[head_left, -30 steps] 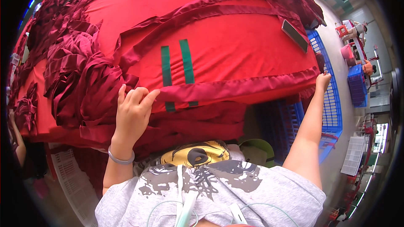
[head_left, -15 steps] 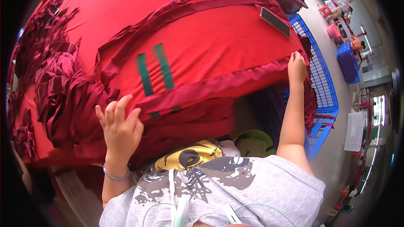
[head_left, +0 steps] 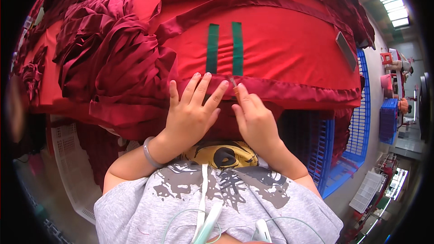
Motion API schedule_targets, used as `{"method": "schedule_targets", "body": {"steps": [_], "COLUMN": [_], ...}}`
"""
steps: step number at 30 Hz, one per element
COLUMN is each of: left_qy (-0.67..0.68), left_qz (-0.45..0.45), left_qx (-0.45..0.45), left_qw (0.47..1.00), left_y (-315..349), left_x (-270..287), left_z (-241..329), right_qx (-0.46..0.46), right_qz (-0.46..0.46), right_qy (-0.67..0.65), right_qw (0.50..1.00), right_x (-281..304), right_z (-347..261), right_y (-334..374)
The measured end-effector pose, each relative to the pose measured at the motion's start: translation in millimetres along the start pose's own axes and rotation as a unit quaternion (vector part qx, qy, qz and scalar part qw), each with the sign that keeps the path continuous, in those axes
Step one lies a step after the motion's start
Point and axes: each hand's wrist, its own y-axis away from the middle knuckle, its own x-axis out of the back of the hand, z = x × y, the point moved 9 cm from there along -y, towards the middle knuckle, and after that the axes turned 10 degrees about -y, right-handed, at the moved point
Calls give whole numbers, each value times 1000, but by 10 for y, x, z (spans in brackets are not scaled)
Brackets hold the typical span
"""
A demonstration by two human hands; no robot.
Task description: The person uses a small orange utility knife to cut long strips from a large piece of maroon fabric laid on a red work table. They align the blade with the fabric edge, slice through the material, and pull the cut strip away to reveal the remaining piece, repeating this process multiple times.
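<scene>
A dark red satin strip [head_left: 289, 89] lies along the near edge of the red cloth-covered table [head_left: 285, 40]. Fingers spread, my left hand [head_left: 192, 110] rests over the strip's left part, open. Pinched in my right hand [head_left: 257, 119], just beside it, is a small tool with an orange-brown handle and a thin metallic tip [head_left: 233, 82]; its exact kind is unclear. The tip is at the strip, below two green tape bands [head_left: 238, 49] that run away from me on the red cloth. Heaped dark red satin [head_left: 126, 58] lies to the left of my left hand.
A phone [head_left: 346, 50] lies at the table's right side. Blue plastic baskets [head_left: 359, 124] stand right of and below the table edge. A white basket [head_left: 74, 167] is at lower left. Another long strip [head_left: 253, 1] curves across the table farther back.
My right hand has left the strip's far right end and come to the middle beside my left hand, now with the small tool showing. My left hand has come down onto the strip.
</scene>
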Motion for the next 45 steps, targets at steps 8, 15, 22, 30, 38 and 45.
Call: {"method": "schedule_targets", "body": {"steps": [8,15,22,30,38,45], "left_qy": [-26,-8,81,73,60,55], "left_qz": [36,48,37,44,49,42], "left_qx": [-8,-17,-6,-15,-14,-15], "left_qw": [999,999,996,996,997,997], "left_y": [49,-3,-14,-18,-26,-38], "left_x": [-75,-131,-81,-64,-72,-75], "left_z": [66,55,-40,-43,-43,-28], "right_qx": [12,-3,36,41,30,26], "right_qz": [-18,68,95,39,40,142], "right_qy": [153,152,107,127,121,118], "right_qw": [988,986,989,990,991,983], "right_x": [-11,71,142,-66,-87,157], "right_z": [-118,-43,-144,-181,-204,-80], "right_y": [54,-105,-56,-90,-73,-254]}}
